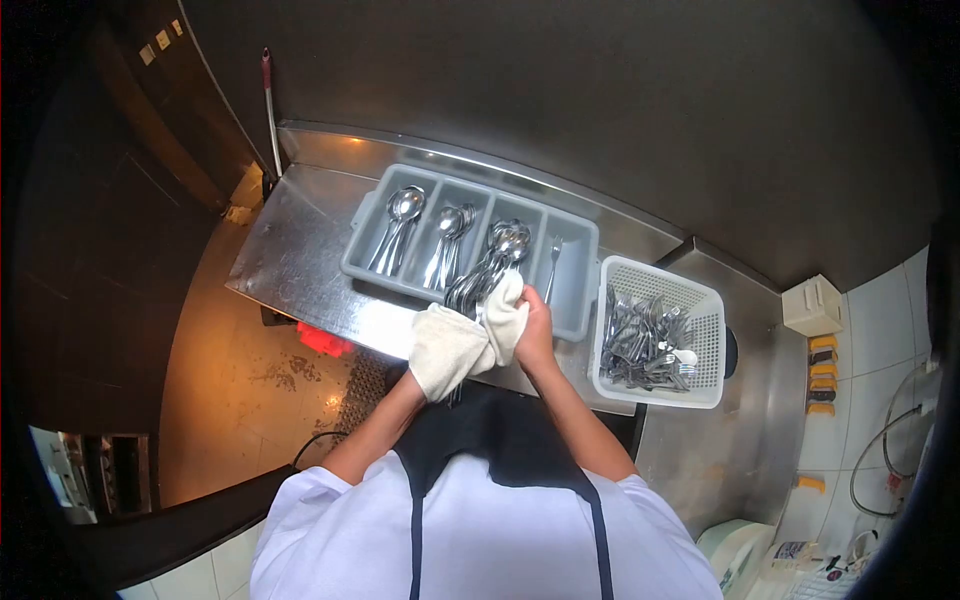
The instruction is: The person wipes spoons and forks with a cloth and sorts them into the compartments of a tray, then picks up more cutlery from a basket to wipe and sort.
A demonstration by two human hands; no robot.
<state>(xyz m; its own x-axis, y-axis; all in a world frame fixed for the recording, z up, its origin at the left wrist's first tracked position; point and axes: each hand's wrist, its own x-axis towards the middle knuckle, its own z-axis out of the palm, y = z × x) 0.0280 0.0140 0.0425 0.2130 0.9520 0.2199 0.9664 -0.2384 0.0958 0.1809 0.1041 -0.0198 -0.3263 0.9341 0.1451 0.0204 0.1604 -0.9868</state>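
A pale cloth (450,350) covers my left hand (408,390), and its fingers are hidden. Out of the cloth's far side sticks a bundle of cutlery (465,294), gripped through the fabric; thin metal ends show below. Whether these are all spoons I cannot make out. My right hand (536,325) is closed on the other end of the cloth, beside the bundle. Just beyond is a grey cutlery tray (570,290) with large spoons (405,205) at left, smaller spoons (450,222), then a pile of spoons (510,240), and a single fork (555,262) at right.
A white perforated basket (710,300) full of mixed cutlery (645,340) stands right of the tray. Both rest on a steel counter (300,240) against a dark wall. A red-handled stick (268,90) leans at the left end. A white box (811,306) sits far right.
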